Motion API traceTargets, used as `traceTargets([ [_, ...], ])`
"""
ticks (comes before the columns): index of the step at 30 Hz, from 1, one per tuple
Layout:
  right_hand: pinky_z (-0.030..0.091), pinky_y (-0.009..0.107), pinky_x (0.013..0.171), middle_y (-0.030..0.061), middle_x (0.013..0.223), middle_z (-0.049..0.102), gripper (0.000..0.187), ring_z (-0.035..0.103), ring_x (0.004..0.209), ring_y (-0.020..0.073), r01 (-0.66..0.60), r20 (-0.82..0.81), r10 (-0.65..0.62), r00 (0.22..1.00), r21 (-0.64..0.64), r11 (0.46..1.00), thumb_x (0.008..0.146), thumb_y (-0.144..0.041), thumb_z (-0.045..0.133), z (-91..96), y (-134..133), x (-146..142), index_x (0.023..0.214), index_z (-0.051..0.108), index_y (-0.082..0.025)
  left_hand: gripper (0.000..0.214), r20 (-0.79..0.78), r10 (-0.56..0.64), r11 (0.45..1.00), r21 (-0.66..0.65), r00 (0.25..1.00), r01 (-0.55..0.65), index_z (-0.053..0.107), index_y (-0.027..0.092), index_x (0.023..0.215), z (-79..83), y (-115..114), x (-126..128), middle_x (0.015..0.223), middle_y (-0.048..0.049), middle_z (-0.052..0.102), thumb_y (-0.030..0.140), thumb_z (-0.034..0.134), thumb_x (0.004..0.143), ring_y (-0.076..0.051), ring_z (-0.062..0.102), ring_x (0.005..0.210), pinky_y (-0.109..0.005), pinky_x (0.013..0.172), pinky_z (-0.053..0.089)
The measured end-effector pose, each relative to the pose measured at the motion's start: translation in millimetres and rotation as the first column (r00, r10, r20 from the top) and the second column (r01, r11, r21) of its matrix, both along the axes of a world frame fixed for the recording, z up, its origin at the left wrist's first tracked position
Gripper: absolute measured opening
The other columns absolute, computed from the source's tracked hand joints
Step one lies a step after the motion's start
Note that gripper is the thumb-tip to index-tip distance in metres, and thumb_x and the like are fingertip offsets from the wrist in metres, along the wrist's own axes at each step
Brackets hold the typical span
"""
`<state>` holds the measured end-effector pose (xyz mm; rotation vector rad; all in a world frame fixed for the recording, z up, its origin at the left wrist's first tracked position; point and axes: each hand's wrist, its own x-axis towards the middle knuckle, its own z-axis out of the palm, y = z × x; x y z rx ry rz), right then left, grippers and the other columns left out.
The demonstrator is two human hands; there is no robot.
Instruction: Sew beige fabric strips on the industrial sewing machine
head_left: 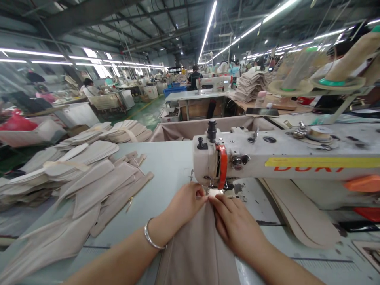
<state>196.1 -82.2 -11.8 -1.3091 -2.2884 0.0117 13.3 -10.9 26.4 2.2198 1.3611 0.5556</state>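
Note:
A long beige fabric panel [196, 249] runs from the table's front edge up to the needle area of a white sewing machine [246, 150]. My left hand [185, 202], with a silver bangle on its wrist, pinches the panel's far edge between thumb and finger. Right beside it, my right hand [234, 217] presses its fingertips on the same edge, the other fingers curled over the fabric. Both hands sit just in front of the presser foot, which the machine head and fingers partly hide. An orange guard [222, 166] covers the front of the head.
Stacks of cut beige pieces [83, 158] lie on the left, with zippered strips [121, 204] nearer me. Rounded panels [299, 213] rest under the machine arm. Thread cones [299, 71] stand at upper right. Behind the table is a fabric-lined bin [175, 128]. Other people work farther back.

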Motion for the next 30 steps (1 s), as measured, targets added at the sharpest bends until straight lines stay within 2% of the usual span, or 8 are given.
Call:
traceTargets([
  [4, 0.044, 0.047, 0.095, 0.0141, 0.126, 0.052, 0.046, 0.048, 0.107, 0.0289, 0.011, -0.008, -0.011, 1.000, 0.000, 1.000, 0.092, -0.012, 0.048, -1.8, 0.6, -0.1, 0.138, 0.046, -0.010, 0.009, 0.018, 0.026, 1.000, 0.017, 0.999, -0.027, 0.067, 0.017, 0.082, -3.3, 2.4, 0.1, 0.075, -0.0026, 0.067, 0.020, 0.059, 0.080, -0.019, 0.062, 0.072, -0.027, 0.066, 0.044],
  [11, 0.045, 0.046, 0.095, 0.0127, 0.130, 0.050, 0.047, 0.049, 0.108, 0.0281, 0.031, 0.019, -0.030, 0.999, -0.027, 0.999, 0.092, -0.013, 0.046, 1.9, 1.0, -1.3, 0.138, 0.046, -0.012, 0.011, 0.017, 0.050, 0.998, 0.047, 0.999, -0.051, 0.067, 0.017, 0.081, -7.7, 4.5, 1.7, 0.076, -0.0037, 0.068, 0.017, 0.056, 0.080, -0.019, 0.063, 0.073, -0.027, 0.066, 0.044],
  [23, 0.045, 0.046, 0.094, 0.0132, 0.130, 0.050, 0.049, 0.050, 0.106, 0.0283, 0.073, 0.042, -0.071, 0.997, -0.053, 0.996, 0.090, -0.014, 0.049, 1.6, 2.9, -2.3, 0.139, 0.045, -0.013, 0.010, -0.032, 0.035, 0.999, 0.004, 0.999, -0.035, 0.065, 0.017, 0.075, -0.5, 5.8, 4.6, 0.066, -0.0010, 0.064, 0.019, 0.056, 0.079, -0.017, 0.060, 0.063, -0.025, 0.057, 0.039],
  [30, 0.046, 0.047, 0.093, 0.0140, 0.124, 0.053, 0.044, 0.052, 0.106, 0.0285, 0.047, 0.013, -0.047, 0.999, -0.030, 0.998, 0.091, -0.014, 0.046, 6.5, 0.9, -3.1, 0.135, 0.049, -0.013, 0.013, 0.018, 0.063, 0.998, 0.000, 0.998, -0.063, 0.070, 0.017, 0.085, 1.2, 4.2, 4.7, 0.083, -0.0056, 0.072, 0.020, 0.058, 0.080, -0.022, 0.065, 0.078, -0.028, 0.070, 0.048],
])
